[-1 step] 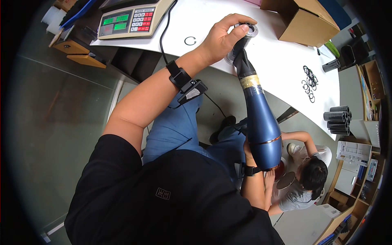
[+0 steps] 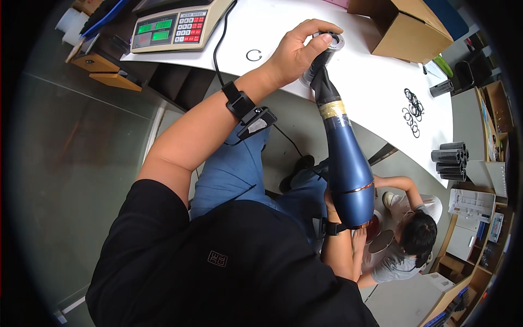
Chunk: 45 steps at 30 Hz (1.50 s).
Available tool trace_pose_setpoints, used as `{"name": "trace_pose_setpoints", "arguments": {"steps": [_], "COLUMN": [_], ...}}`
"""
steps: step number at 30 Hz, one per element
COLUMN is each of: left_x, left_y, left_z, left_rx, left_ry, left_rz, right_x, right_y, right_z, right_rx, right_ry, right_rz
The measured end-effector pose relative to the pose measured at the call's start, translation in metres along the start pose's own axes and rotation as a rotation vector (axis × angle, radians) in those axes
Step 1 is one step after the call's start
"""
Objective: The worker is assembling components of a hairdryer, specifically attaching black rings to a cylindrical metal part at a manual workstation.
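My left hand (image 2: 300, 48) is closed round the upper end of a dark grey hollow cylinder (image 2: 334, 41) that stands upright near the table's front edge. The thumb and fingers lie over its rim and hide part of it. A blue hair dryer (image 2: 351, 163) with a black narrow nozzle, taped on with yellowish tape, points at the side of the cylinder. Its nozzle tip is right at the cylinder; whether they touch, I cannot tell. My right hand (image 2: 330, 200) grips the hair dryer from below, mostly hidden behind its body. One black snap ring (image 2: 254, 55) lies left of my left hand.
A scale (image 2: 171, 30) stands on the white table (image 2: 376, 82) at the far left, a cardboard box (image 2: 414, 35) at the far right. Several black rings (image 2: 414, 106) and dark cylinders (image 2: 451, 161) sit to the right. Another person (image 2: 408, 234) is low at the right, beside the dryer.
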<state>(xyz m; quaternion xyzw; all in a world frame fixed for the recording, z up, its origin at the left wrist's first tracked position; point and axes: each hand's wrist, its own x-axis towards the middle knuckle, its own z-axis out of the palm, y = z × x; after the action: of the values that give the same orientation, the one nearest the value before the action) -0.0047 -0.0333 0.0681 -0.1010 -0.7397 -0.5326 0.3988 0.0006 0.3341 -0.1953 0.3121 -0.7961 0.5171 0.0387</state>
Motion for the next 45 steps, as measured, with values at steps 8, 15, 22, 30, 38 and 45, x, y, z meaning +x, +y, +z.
{"name": "trace_pose_setpoints", "arguments": {"steps": [8,15,22,30,38,45], "left_x": [-0.001,-0.002,-0.002,0.000,0.000,-0.001], "left_y": [-0.005,-0.003,0.001,0.001,-0.005,-0.001], "left_z": [-0.005,0.001,0.001,0.000,-0.003,-0.005], "left_rx": [0.053,-0.034,-0.037,-0.033,0.054,0.063], "left_ry": [-0.057,-0.006,-0.014,-0.006,-0.056,-0.032], "left_rz": [-0.001,-0.063,-0.082,-0.059,-0.015,-0.011], "right_x": [0.011,0.029,0.029,0.032,0.004,-0.014], "right_y": [-0.019,-0.039,-0.045,-0.055,-0.015,-0.004], "right_z": [0.000,-0.009,-0.011,-0.015,-0.007,-0.011], "right_rx": [2.071,0.945,0.844,0.135,0.048,-0.602], "right_ry": [0.482,0.137,0.192,0.134,0.043,-0.115], "right_rz": [0.566,0.100,0.078,-0.117,0.026,-0.146]}}
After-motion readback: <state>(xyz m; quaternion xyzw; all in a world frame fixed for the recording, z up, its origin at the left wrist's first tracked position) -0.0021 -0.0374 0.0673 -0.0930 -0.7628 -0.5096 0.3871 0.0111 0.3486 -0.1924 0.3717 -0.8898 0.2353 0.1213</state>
